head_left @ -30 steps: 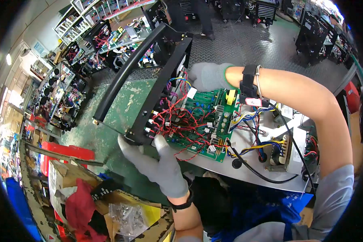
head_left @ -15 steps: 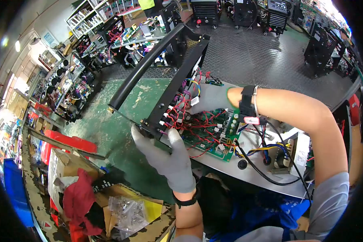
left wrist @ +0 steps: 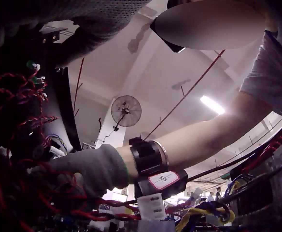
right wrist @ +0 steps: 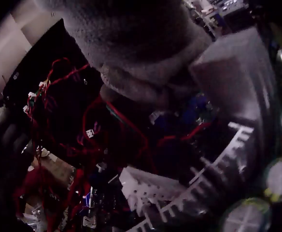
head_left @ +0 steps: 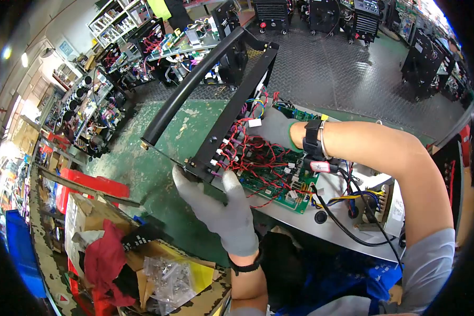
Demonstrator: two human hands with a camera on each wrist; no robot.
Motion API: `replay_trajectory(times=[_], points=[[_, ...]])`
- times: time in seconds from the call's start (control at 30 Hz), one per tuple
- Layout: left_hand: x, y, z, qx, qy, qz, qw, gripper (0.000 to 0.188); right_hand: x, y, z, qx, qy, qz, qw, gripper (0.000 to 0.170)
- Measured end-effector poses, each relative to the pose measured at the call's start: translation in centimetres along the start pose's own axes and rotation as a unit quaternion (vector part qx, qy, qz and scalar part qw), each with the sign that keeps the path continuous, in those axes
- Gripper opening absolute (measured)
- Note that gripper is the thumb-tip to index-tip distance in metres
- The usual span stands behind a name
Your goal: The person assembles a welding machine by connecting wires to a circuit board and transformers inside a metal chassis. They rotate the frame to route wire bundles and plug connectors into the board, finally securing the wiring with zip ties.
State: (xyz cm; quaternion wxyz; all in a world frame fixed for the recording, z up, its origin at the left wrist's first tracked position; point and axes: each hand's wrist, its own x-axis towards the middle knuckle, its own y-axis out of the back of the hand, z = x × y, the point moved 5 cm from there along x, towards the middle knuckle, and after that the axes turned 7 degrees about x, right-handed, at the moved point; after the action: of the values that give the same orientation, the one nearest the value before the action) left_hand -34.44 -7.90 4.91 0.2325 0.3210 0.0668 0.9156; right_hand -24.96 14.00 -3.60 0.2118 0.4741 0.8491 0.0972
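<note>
My left hand (head_left: pixel 224 210), in a grey glove with pale fingertips, grips the near end of an upright black panel (head_left: pixel 230 116) between thumb and fingers. A thick black tubular handle (head_left: pixel 187 95) is fixed along that panel. My right hand (head_left: pixel 274 129), gloved too, reaches in behind the panel, over a green circuit board (head_left: pixel 302 204). Tangled red wires (head_left: pixel 266 155) with white connectors run from panel to board. Seen from the right wrist, the gloved fingers (right wrist: pixel 136 89) are curled down among red wires (right wrist: pixel 85 123); I cannot tell whether they hold one.
The board sits on a grey metal plate (head_left: pixel 326 231) with a transformer (head_left: pixel 387 210) and a black cable (head_left: pixel 347 234). At lower left stands an open cardboard box (head_left: pixel 134 271) with a bag of small parts (head_left: pixel 168 279) and a red cloth (head_left: pixel 104 250). Black machines (head_left: pixel 271 16) line the back.
The right hand has moved down and inward among the red wires behind the panel. The left hand keeps its hold on the panel's end. The head view has shifted.
</note>
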Motion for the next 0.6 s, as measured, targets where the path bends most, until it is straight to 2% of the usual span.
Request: replay_trajectory(times=[0.03, 0.13, 0.17, 0.27, 0.3, 0.4, 0.43, 0.53, 0.57, 0.6], points=[[0.0, 0.0, 0.0, 0.003, -0.002, -0.002, 1.0, 0.068, -0.4, 0.6, -0.6, -0.101, 0.093, 0.085, 0.987, 0.035], [0.0, 0.0, -0.1, 0.007, -0.003, 0.002, 1.0, 0.068, -0.8, 1.5, -1.9, -0.113, 0.101, 0.061, 0.987, 0.029], [0.0, 0.0, -0.2, -0.003, -0.005, 0.001, 1.0, 0.068, -1.7, 1.7, -2.1, 0.031, 0.071, 0.003, 0.997, 0.024], [-0.1, -0.2, -0.5, -0.019, -0.005, -0.007, 1.0, 0.068, -1.4, 1.2, -1.5, 0.129, 0.024, -0.021, 0.991, 0.02], [-0.1, -0.2, -0.6, -0.012, -0.001, -0.009, 1.0, 0.068, -0.4, 0.8, -1.3, 0.115, 0.026, -0.026, 0.993, 0.018], [-0.2, -0.1, -0.3, 0.006, 0.0, -0.001, 1.0, 0.068, -0.9, 1.6, -1.4, 0.045, 0.204, -0.027, 0.977, 0.021], [-0.2, -0.1, -0.1, 0.011, -0.001, 0.005, 1.0, 0.069, -0.8, 1.7, -0.5, 0.135, 0.037, -0.028, 0.99, 0.026], [-0.2, -0.2, 0.0, -0.035, 0.01, -0.004, 0.999, 0.068, -0.4, 2.9, -1.0, 0.132, -0.058, -0.1, 0.984, 0.027], [-0.1, -0.2, -0.1, -0.031, 0.008, -0.004, 0.999, 0.067, -1.3, 4.1, -0.4, 0.095, -0.103, -0.067, 0.988, 0.026], [-0.1, -0.3, -0.3, -0.026, 0.007, -0.003, 1.0, 0.067, -1.2, 4.0, -0.7, 0.049, -0.015, -0.096, 0.994, 0.024]])
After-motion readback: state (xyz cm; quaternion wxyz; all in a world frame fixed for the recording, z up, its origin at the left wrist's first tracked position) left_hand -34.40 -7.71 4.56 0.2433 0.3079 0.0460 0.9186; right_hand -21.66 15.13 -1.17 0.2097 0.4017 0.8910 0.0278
